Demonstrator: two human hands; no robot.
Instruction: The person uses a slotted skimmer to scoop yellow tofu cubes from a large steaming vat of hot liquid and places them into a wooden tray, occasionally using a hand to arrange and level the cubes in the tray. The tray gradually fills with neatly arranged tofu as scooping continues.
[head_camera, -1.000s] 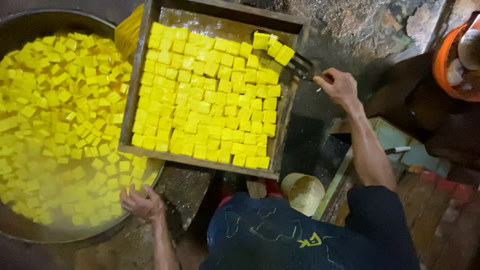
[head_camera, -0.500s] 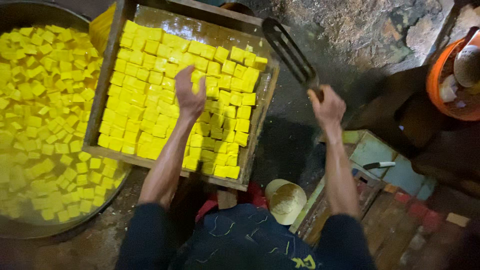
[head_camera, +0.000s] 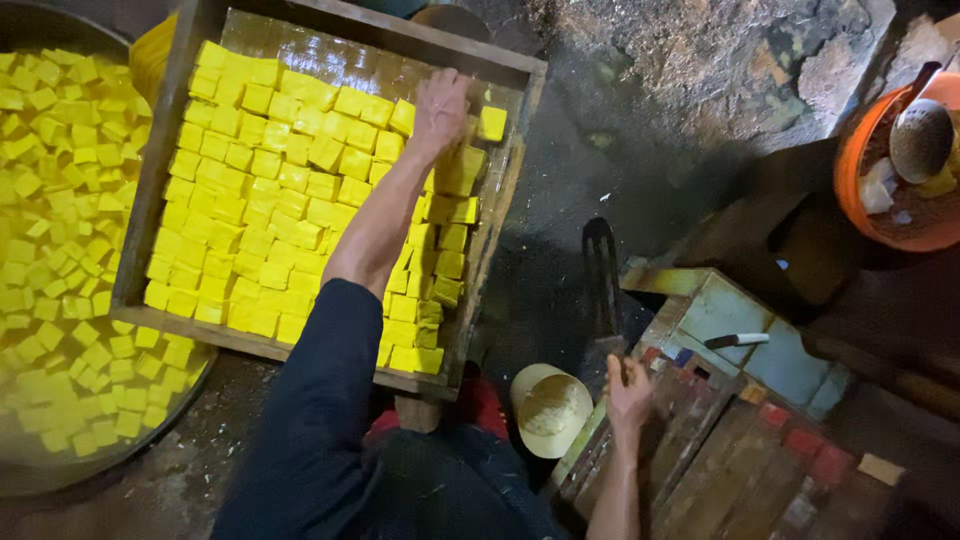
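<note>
A wooden tray (head_camera: 500, 180) holds several rows of yellow cubes (head_camera: 270, 200). My left arm, in a dark sleeve, reaches across it. My left hand (head_camera: 440, 105) lies on the cubes at the tray's far right corner with its fingers curled down among them; whether it grips one is hidden. My right hand (head_camera: 628, 392) is low at the right, beside a wooden bench, closed on the handle of a dark flat skimmer (head_camera: 600, 270). The skimmer's blade points away from me over the wet floor.
A big dark pan (head_camera: 150, 440) at the left is full of yellow cubes in liquid. An orange basin (head_camera: 860, 210) with a metal ladle (head_camera: 920, 140) stands at the upper right. A cream bowl (head_camera: 550, 410) sits by my knee. A knife (head_camera: 735, 340) lies on a turquoise board.
My left hand went from the floor by the pan onto the tray, then to its far right corner. My right hand brought the skimmer down from the tray's edge to the bench.
</note>
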